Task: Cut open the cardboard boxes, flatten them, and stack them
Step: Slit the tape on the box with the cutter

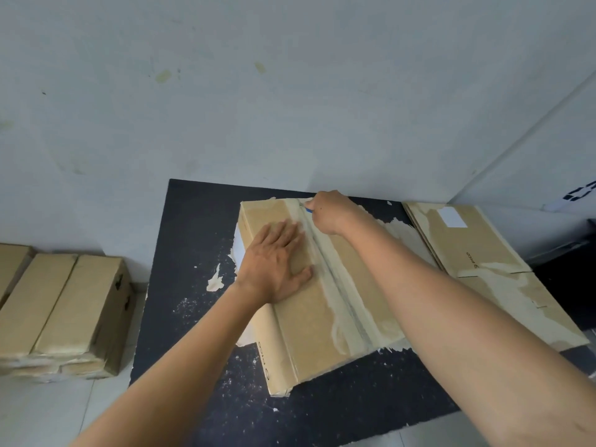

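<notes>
Box: a taped box (309,321) is laid mid-mat (193,317), its seam (343,285) seemingly uncut.
Left hand (277,262): pressed flat on the lid, fingers spread, at 9 o'clock of the seam.
Right hand (329,211): curled round a blue cutter (308,209), set at the seam's 12 o'clock end.
Done: a flat stack (477,250) is seen at 3 o'clock.
Left: this cut is judged barely begun; sealed boxes (64,304) are waiting at 9 o'clock.
</notes>
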